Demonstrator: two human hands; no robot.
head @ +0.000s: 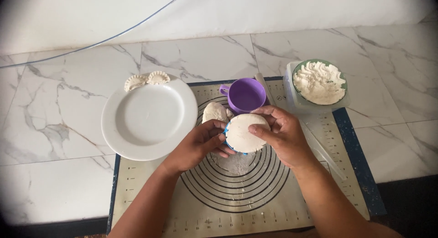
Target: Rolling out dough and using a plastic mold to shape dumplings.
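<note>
On the marble worktop (59, 128) we have one pastry mat (237, 201) spread out, printed with concentric black rings and edged in blue. Next in size, one white plate (148, 117) overlaps the mat's left edge; we count two crimped, half-moon dumplings (147, 79) resting on its far rim, and nothing else lies on it. At the mat's far right corner, one clear square tub (292, 89) carries one green-rimmed bowl (320, 82) heaped with white flour. One purple cup (245, 94) stands at the mat's far edge; we cannot tell what it contains. Over the rings, our left hand (198, 146) curls around one blue-rimmed round press (226, 128), fingers wrapped under its near side, gripping it. Our right hand (283, 133) cups the press from the other side, half closed, thumb lying across the one flat round of white dough (245, 133) that covers the press's top. One lump of spare dough (214, 112) sits on the mat just beyond our left hand, near the cup.
</note>
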